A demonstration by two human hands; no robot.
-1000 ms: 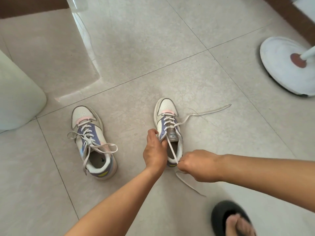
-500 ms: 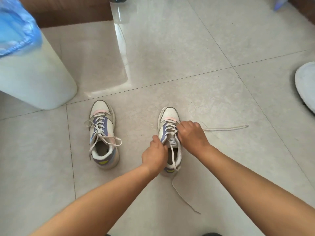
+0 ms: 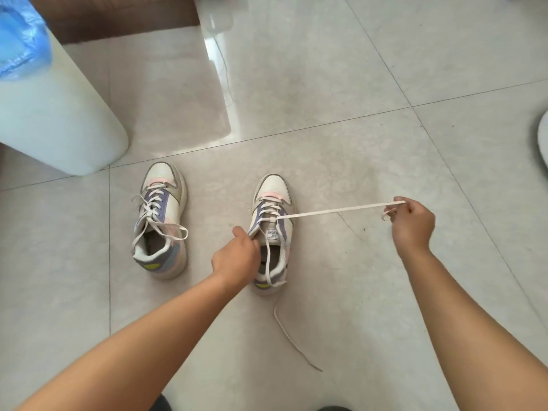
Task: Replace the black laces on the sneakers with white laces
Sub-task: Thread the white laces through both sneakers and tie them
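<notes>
Two white, purple and pink sneakers stand on the tiled floor, toes pointing away from me. The left sneaker (image 3: 161, 221) has a white lace through its eyelets, the ends lying loose. My left hand (image 3: 237, 255) grips the left collar edge of the right sneaker (image 3: 272, 232). My right hand (image 3: 410, 222) pinches one end of that shoe's white lace (image 3: 335, 209), which stretches taut to the right from an upper eyelet. The other lace end trails over the heel onto the floor. No black laces are in view.
A white bin (image 3: 50, 114) with a blue liner stands at the left, behind the left sneaker. A brown wooden base (image 3: 118, 16) runs along the top left. A white round fan base (image 3: 544, 140) shows at the right edge. Dark footwear (image 3: 333, 407) peeks in at the bottom.
My right hand left the right sneaker's eyelets and moved right, drawing the lace out taut. My left hand stayed on the shoe's collar. The camera moved closer.
</notes>
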